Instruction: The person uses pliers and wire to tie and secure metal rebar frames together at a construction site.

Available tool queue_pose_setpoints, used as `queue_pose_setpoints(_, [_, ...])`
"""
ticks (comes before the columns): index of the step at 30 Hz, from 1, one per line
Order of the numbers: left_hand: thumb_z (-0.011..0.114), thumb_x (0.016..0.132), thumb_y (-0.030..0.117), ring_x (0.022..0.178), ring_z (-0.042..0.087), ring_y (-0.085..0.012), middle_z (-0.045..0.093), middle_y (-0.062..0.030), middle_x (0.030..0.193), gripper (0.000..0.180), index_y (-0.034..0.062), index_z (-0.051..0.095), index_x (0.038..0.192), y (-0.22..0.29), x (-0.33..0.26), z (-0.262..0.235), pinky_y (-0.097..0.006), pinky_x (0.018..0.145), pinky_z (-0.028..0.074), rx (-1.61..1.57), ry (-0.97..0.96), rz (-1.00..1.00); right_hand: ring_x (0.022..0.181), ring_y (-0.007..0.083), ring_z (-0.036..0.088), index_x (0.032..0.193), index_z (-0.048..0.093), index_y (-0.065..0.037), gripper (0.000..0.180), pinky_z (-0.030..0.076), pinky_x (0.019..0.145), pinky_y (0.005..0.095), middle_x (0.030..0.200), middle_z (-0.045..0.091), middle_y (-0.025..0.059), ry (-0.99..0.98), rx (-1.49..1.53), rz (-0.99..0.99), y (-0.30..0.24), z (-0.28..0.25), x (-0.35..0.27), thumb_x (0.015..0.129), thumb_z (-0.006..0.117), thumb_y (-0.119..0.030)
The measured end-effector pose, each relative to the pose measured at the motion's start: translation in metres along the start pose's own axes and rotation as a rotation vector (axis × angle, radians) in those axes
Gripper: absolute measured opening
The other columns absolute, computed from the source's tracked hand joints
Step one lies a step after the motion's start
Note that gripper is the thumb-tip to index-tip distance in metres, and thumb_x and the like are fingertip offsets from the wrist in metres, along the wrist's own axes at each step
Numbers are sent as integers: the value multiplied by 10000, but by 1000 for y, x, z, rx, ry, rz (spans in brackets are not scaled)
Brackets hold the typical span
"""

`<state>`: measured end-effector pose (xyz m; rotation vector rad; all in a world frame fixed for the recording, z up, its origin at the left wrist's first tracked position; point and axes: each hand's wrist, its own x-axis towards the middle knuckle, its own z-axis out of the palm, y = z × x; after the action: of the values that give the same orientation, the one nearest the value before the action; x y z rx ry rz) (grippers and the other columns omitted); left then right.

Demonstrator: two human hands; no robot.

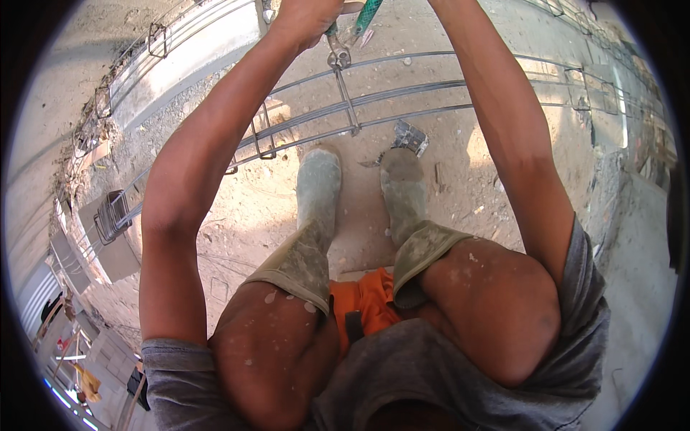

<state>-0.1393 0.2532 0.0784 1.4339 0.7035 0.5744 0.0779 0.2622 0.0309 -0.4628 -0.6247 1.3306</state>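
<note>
At the top edge my left hand (pixel 310 18) is closed around one handle of green-handled pincers (pixel 339 56). Their other green handle (pixel 368 16) slants up out of the picture. The metal jaws meet a steel stirrup (pixel 346 99) where it crosses a long reinforcing bar (pixel 402 57); whether they grip tie wire is too small to tell. My right forearm (pixel 489 65) runs up past the top edge, and its hand lies outside the picture. More long bars (pixel 420 90) of the same cage pass across in front of my boots.
My grey-green rubber boots (pixel 318 183) stand on dusty ground. A torn dark scrap (pixel 410 136) lies by the right toe. Several bundled stirrups (pixel 112 217) rest at the left. A pale concrete beam (pixel 187 65) with bars along it borders the upper left; another bar cage (pixel 581 90) extends right.
</note>
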Motion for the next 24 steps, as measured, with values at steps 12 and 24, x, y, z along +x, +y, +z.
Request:
queue_pose_setpoints(12, [598, 948, 158, 823, 722, -187, 716, -142, 878, 193, -34, 597, 931, -19, 15, 11, -289, 632, 578, 116, 145, 130, 820, 277, 648, 1131, 558, -37, 308, 565, 674, 407, 974, 644, 142, -4, 155, 144, 6, 7, -9, 1024, 419, -290])
queue_pose_setpoints(24, [598, 972, 250, 697, 666, -177, 654, -83, 794, 278, -23, 637, 932, -9, 18, 4, -302, 628, 554, 136, 50, 97, 1136, 377, 594, 1350, 491, -4, 423, 481, 996, 514, 1262, 600, 239, -210, 239, 299, 9, 36, 7, 1021, 417, -260])
